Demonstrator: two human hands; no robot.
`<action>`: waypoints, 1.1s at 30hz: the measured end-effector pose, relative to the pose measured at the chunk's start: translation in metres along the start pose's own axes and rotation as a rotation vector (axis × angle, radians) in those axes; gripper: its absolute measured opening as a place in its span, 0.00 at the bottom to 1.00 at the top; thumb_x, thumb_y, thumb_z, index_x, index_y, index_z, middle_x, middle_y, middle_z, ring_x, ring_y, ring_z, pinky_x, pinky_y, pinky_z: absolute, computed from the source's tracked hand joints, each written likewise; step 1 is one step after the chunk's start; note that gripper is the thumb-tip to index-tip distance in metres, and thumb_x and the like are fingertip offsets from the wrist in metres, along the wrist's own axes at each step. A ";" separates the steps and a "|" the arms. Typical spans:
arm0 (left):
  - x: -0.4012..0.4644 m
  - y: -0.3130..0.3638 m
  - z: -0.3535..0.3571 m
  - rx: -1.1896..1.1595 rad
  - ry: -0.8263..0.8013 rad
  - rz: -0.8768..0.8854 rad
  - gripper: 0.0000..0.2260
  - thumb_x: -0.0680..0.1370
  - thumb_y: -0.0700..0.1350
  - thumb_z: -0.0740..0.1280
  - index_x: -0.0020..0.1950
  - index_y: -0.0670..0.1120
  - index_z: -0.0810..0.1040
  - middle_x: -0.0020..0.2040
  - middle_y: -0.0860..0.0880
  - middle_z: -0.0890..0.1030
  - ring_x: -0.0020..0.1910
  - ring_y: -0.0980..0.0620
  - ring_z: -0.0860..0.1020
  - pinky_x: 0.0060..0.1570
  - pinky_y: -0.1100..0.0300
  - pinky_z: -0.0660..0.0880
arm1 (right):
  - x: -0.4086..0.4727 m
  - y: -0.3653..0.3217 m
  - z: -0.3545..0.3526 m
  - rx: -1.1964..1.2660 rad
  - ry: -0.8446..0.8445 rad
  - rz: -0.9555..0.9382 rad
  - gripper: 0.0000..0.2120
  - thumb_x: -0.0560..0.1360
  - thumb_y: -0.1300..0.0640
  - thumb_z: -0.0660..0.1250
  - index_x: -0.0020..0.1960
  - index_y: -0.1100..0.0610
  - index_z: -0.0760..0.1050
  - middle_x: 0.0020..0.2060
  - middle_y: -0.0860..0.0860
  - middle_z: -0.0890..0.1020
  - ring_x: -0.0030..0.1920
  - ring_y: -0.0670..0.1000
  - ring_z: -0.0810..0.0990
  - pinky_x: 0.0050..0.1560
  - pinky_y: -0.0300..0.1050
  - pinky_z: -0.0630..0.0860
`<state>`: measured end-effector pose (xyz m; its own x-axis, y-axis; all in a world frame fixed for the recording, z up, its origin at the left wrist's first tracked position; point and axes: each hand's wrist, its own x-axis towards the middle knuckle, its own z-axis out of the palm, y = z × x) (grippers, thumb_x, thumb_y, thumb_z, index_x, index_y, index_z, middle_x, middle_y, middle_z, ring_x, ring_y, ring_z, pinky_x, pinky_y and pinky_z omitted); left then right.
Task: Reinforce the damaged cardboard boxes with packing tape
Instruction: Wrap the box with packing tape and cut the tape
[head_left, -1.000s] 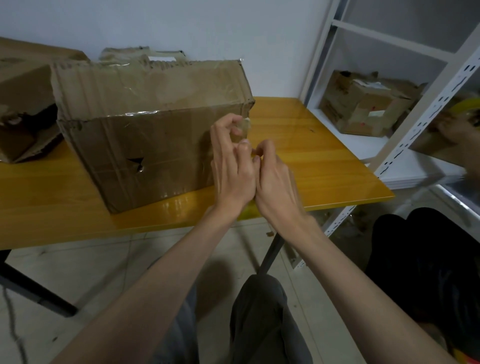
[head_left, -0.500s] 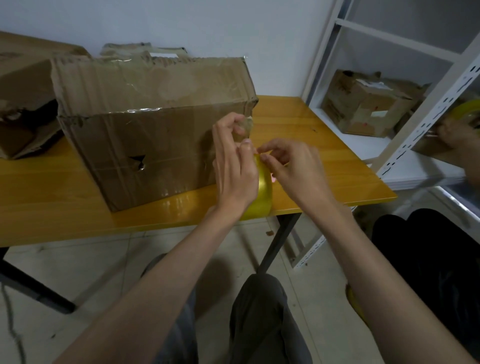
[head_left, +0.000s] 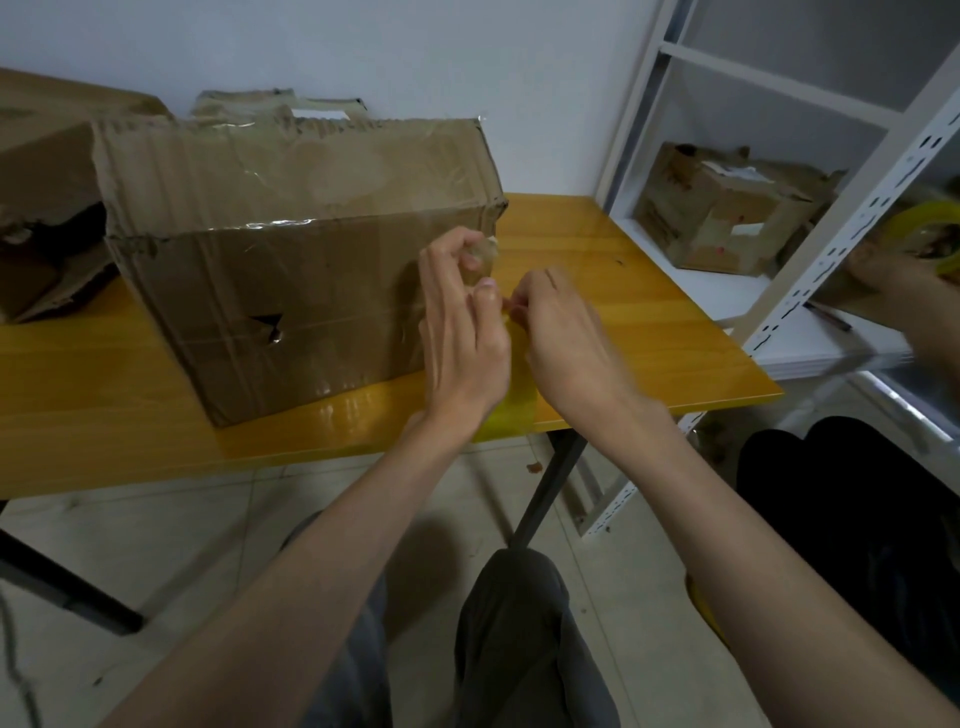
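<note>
Beside the torn cardboard box (head_left: 306, 249) on the bench (head_left: 613, 291), the left hand (head_left: 462, 332) grips a yellow tape roll (head_left: 511, 400) while the right hand (head_left: 566, 332) pinches its end.

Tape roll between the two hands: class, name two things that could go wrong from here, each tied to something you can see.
1. The left hand grips the yellow tape roll while the right hand pinches at its edge; the loose end may slip back or stick to itself.
2. The hole in the box front lies well left of both hands, so a strip started here might miss it.
</note>
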<state>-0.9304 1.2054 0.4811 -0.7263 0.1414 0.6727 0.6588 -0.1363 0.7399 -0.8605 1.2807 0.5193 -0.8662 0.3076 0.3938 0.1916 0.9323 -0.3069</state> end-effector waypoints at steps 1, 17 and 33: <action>0.001 -0.001 0.000 0.008 -0.004 -0.003 0.16 0.78 0.45 0.54 0.65 0.45 0.69 0.54 0.43 0.72 0.51 0.42 0.76 0.45 0.45 0.78 | 0.000 0.001 0.001 0.022 0.007 -0.003 0.09 0.81 0.69 0.60 0.49 0.56 0.68 0.47 0.54 0.71 0.44 0.53 0.69 0.40 0.44 0.60; 0.003 -0.004 0.002 -0.038 0.015 -0.032 0.13 0.79 0.46 0.54 0.63 0.52 0.66 0.54 0.46 0.72 0.52 0.43 0.76 0.47 0.43 0.77 | -0.005 0.013 -0.010 0.359 0.111 0.030 0.14 0.78 0.54 0.74 0.62 0.53 0.81 0.42 0.47 0.83 0.42 0.45 0.82 0.45 0.44 0.80; 0.007 -0.003 0.002 0.003 -0.031 -0.079 0.13 0.81 0.48 0.51 0.64 0.51 0.67 0.53 0.47 0.73 0.47 0.45 0.80 0.45 0.42 0.79 | -0.016 0.007 0.004 0.320 0.283 -0.027 0.06 0.75 0.66 0.71 0.42 0.57 0.79 0.41 0.48 0.80 0.43 0.46 0.78 0.44 0.45 0.73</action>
<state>-0.9371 1.2086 0.4841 -0.7694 0.1816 0.6124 0.6007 -0.1207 0.7904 -0.8466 1.2815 0.5077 -0.6993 0.3658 0.6141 -0.0206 0.8484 -0.5289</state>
